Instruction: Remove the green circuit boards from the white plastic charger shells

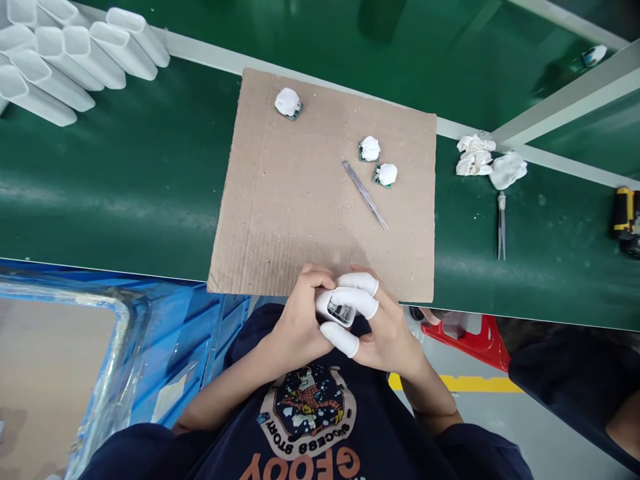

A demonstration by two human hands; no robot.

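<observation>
Both hands meet at the front edge of a cardboard sheet. Between them is a white plastic housing, its open end facing up with something dark and metallic inside. My left hand wraps round its left side. My right hand, with white finger cots on several fingers, grips it from the right. Beyond the hands a pair of metal tweezers lies on the cardboard. Close to it sit two small green circuit boards topped with white lumps, one board just behind the other. A third such board rests at the upper left.
Several white tubular housings are stacked at the back left of the green table. To the right lie crumpled white pieces, another pair of tweezers and a yellow-black tool. A blue crate stands left; another person's sleeve is at right.
</observation>
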